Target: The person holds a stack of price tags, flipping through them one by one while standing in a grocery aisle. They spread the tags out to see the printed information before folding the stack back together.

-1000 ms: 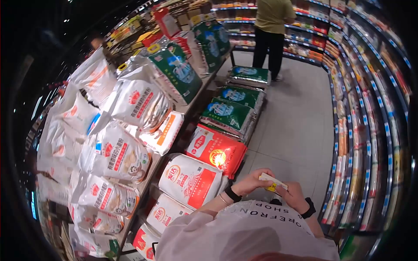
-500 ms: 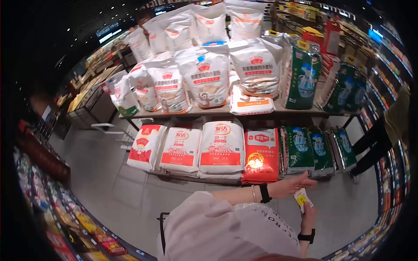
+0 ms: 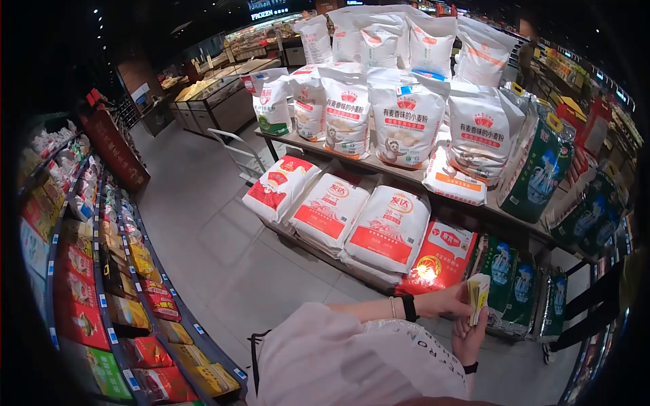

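A small stack of price tags point(image 3: 480, 295), white with yellow, is held upright low on the right side of the view. My right hand point(image 3: 468, 340) grips its lower part, fingers closed. From the left, my left hand point(image 3: 441, 302) pinches the tags' near side; some of its fingertips are hidden. Just beyond the hands lie a red rice-style sack point(image 3: 443, 252) and green bags point(image 3: 500, 265) on the lower shelf. White and red flour sacks point(image 3: 389, 230) sit left of them.
White flour bags point(image 3: 408, 122) crowd the upper display shelf point(image 3: 325, 147). A white hand cart point(image 3: 237, 152) stands at its left end. Packed shelving point(image 3: 101, 298) curves along the left. At far right, a person's dark-clothed legs point(image 3: 596, 298) stand beside the display.
The view has swung left, so the display sits farther right and more left shelving shows. My left hand has closed on the tags beside my right hand, which held them before.
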`<state>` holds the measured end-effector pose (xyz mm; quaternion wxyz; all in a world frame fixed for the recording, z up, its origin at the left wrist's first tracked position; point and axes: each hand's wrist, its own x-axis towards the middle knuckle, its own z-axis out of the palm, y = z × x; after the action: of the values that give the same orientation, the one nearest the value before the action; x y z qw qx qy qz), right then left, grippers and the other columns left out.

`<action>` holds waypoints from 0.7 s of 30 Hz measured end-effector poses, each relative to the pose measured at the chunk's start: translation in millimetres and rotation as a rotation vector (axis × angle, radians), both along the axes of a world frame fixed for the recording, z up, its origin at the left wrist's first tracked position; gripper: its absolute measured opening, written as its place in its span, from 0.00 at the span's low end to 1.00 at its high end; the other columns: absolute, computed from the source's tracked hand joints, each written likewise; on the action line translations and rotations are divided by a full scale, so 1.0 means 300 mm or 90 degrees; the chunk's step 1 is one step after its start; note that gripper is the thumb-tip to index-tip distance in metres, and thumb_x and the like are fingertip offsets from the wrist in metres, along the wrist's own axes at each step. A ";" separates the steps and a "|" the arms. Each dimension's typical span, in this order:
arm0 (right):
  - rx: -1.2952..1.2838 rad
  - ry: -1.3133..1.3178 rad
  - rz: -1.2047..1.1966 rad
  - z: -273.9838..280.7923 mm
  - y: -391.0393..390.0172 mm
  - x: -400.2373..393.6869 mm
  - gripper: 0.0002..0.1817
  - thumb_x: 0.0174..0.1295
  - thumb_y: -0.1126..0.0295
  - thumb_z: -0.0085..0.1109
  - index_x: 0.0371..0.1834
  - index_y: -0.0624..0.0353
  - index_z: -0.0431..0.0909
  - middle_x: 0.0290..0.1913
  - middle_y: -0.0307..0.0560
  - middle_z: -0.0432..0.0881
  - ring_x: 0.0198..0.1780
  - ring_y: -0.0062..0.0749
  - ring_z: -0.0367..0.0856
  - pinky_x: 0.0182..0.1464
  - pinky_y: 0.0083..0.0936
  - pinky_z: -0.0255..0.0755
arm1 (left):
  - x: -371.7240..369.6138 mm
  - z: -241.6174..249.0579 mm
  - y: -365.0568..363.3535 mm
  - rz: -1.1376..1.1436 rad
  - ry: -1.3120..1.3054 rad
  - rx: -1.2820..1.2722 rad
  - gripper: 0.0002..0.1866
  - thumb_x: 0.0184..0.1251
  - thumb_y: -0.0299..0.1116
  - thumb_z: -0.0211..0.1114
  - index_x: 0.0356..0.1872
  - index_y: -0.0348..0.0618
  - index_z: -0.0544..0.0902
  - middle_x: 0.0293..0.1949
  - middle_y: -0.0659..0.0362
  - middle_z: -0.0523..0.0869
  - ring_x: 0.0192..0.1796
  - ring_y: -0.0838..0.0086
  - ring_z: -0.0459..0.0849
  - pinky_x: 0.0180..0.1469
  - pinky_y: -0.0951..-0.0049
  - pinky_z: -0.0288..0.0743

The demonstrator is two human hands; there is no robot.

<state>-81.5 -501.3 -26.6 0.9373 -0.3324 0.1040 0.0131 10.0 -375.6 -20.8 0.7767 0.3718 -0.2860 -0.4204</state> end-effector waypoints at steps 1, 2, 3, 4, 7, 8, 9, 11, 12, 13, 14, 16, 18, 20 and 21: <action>0.001 -0.003 0.002 -0.013 0.022 0.023 0.21 0.72 0.51 0.40 0.26 0.53 0.67 0.14 0.30 0.58 0.13 0.14 0.53 0.17 0.14 0.47 | -0.003 0.055 0.009 0.075 0.024 -0.034 0.33 0.60 0.28 0.67 0.65 0.42 0.61 0.66 0.51 0.65 0.67 0.68 0.66 0.64 0.70 0.63; 0.036 -0.032 0.072 -0.032 0.046 0.055 0.22 0.71 0.49 0.39 0.24 0.52 0.66 0.13 0.30 0.57 0.13 0.14 0.53 0.17 0.15 0.47 | 0.020 0.060 0.018 0.076 0.019 -0.034 0.33 0.60 0.28 0.67 0.65 0.42 0.61 0.66 0.51 0.65 0.67 0.68 0.66 0.64 0.70 0.63; 0.070 -0.059 0.141 -0.039 0.063 0.080 0.24 0.71 0.48 0.38 0.22 0.51 0.64 0.13 0.30 0.57 0.13 0.15 0.54 0.17 0.15 0.47 | 0.044 0.061 0.027 0.063 0.039 -0.043 0.28 0.60 0.28 0.67 0.60 0.42 0.65 0.59 0.54 0.71 0.63 0.70 0.70 0.62 0.71 0.66; 0.070 -0.060 0.141 -0.038 0.073 0.093 0.24 0.71 0.48 0.38 0.22 0.51 0.64 0.13 0.30 0.57 0.13 0.15 0.54 0.17 0.15 0.47 | 0.064 0.062 0.034 0.050 0.061 -0.053 0.23 0.60 0.28 0.67 0.55 0.42 0.69 0.52 0.56 0.77 0.59 0.72 0.75 0.60 0.72 0.68; 0.110 -0.059 0.173 -0.049 0.089 0.114 0.26 0.71 0.46 0.36 0.19 0.50 0.62 0.12 0.30 0.56 0.12 0.16 0.54 0.17 0.14 0.48 | 0.083 0.063 0.042 0.090 0.066 -0.044 0.16 0.61 0.29 0.67 0.46 0.43 0.72 0.46 0.57 0.80 0.55 0.70 0.79 0.56 0.71 0.72; 0.081 -0.071 0.179 -0.057 0.085 0.120 0.25 0.71 0.45 0.36 0.21 0.51 0.64 0.12 0.31 0.58 0.13 0.16 0.55 0.18 0.15 0.50 | 0.094 0.058 0.042 0.090 0.061 -0.030 0.16 0.61 0.29 0.66 0.47 0.43 0.71 0.45 0.57 0.81 0.56 0.69 0.79 0.56 0.71 0.72; 0.054 -0.084 0.184 -0.064 0.087 0.127 0.25 0.71 0.45 0.35 0.23 0.51 0.66 0.13 0.31 0.60 0.13 0.17 0.56 0.19 0.15 0.51 | 0.107 0.057 0.045 0.084 0.064 -0.028 0.16 0.61 0.29 0.66 0.47 0.43 0.71 0.45 0.57 0.81 0.56 0.69 0.79 0.56 0.71 0.72; 0.040 -0.047 0.135 -0.064 0.106 0.127 0.24 0.71 0.45 0.35 0.28 0.52 0.68 0.15 0.32 0.63 0.14 0.17 0.58 0.20 0.16 0.52 | 0.126 0.058 0.052 0.047 0.006 -0.005 0.15 0.61 0.29 0.66 0.45 0.43 0.70 0.45 0.58 0.82 0.55 0.71 0.79 0.56 0.71 0.72; 0.024 -0.014 0.092 -0.065 0.114 0.132 0.24 0.71 0.45 0.35 0.34 0.53 0.71 0.17 0.33 0.67 0.15 0.18 0.59 0.21 0.17 0.54 | 0.144 0.048 0.050 0.032 0.005 -0.002 0.15 0.61 0.29 0.66 0.45 0.43 0.70 0.45 0.58 0.82 0.55 0.71 0.79 0.56 0.71 0.72; 0.025 -0.014 0.078 -0.076 0.115 0.136 0.24 0.71 0.45 0.35 0.34 0.53 0.71 0.17 0.33 0.67 0.15 0.18 0.59 0.21 0.17 0.54 | 0.160 0.031 0.045 0.050 -0.079 0.033 0.14 0.62 0.28 0.65 0.45 0.43 0.70 0.45 0.58 0.82 0.55 0.71 0.79 0.56 0.70 0.72; 0.067 0.010 0.064 -0.092 0.111 0.139 0.22 0.71 0.46 0.37 0.39 0.54 0.71 0.21 0.34 0.71 0.17 0.19 0.61 0.22 0.18 0.55 | 0.175 0.019 0.042 0.069 -0.165 0.067 0.14 0.62 0.28 0.65 0.45 0.43 0.70 0.45 0.58 0.82 0.54 0.72 0.79 0.56 0.70 0.72; 0.112 0.033 0.035 -0.103 0.115 0.143 0.21 0.71 0.47 0.38 0.45 0.54 0.72 0.24 0.35 0.74 0.19 0.19 0.63 0.23 0.18 0.56 | 0.197 0.004 0.039 0.048 -0.150 0.068 0.14 0.62 0.27 0.64 0.45 0.43 0.70 0.46 0.57 0.82 0.54 0.73 0.78 0.56 0.70 0.71; 0.180 0.043 0.005 -0.100 0.117 0.138 0.18 0.70 0.52 0.44 0.49 0.53 0.72 0.29 0.36 0.76 0.23 0.18 0.67 0.25 0.18 0.59 | 0.212 0.010 0.036 0.026 -0.132 0.068 0.13 0.62 0.27 0.64 0.45 0.43 0.70 0.47 0.56 0.83 0.54 0.73 0.78 0.57 0.69 0.71; 0.136 0.060 -0.053 -0.103 0.112 0.130 0.17 0.70 0.53 0.45 0.50 0.53 0.71 0.29 0.35 0.75 0.22 0.16 0.64 0.25 0.16 0.57 | 0.218 0.024 0.026 -0.011 -0.108 0.066 0.14 0.62 0.26 0.64 0.45 0.43 0.70 0.49 0.54 0.82 0.57 0.71 0.77 0.60 0.69 0.69; 0.090 0.078 -0.095 -0.104 0.108 0.122 0.16 0.70 0.55 0.46 0.52 0.52 0.70 0.28 0.35 0.74 0.21 0.14 0.61 0.24 0.15 0.56 | 0.221 0.020 0.011 -0.024 -0.105 0.066 0.14 0.62 0.26 0.64 0.45 0.43 0.70 0.49 0.54 0.82 0.57 0.71 0.77 0.60 0.69 0.69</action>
<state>-44.8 -469.0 -57.9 0.9485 -0.2558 0.1845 -0.0290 76.2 -372.3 -14.8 0.7222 0.4394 -0.3335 -0.4173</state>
